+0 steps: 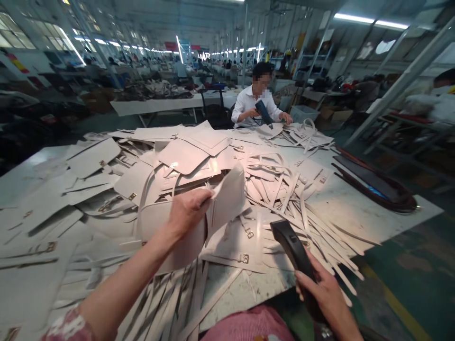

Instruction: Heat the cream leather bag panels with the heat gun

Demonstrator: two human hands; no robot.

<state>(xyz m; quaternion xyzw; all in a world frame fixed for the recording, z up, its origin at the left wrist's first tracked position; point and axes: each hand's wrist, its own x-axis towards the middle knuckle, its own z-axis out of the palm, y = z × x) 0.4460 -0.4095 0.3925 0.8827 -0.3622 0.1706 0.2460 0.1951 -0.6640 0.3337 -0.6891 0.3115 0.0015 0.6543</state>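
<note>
Left hand [188, 208] clamped on a pale panel [227, 199], thumb and fingers pinching its edge, panel lifted and tilted above the table [355, 208]. Right hand [325, 291] wrapped round the grip of a dark tool [293, 246], held at the table's near edge, nose pointing up and away toward the heap. Just left of the tool, on the table: a strap with a gold buckle [244, 258]. Under and behind the lifted panel: a heap of cut pieces [177, 161], flat flaps and long strips, some with small gold clasps, spread over most of the table. On the table's right edge: a dark long bag [373, 182], well apart from both hands. At the table's far side: a co-worker [256, 106] in a white shirt, seated, holding a similar dark tool [263, 112] over more pale pieces.
</note>
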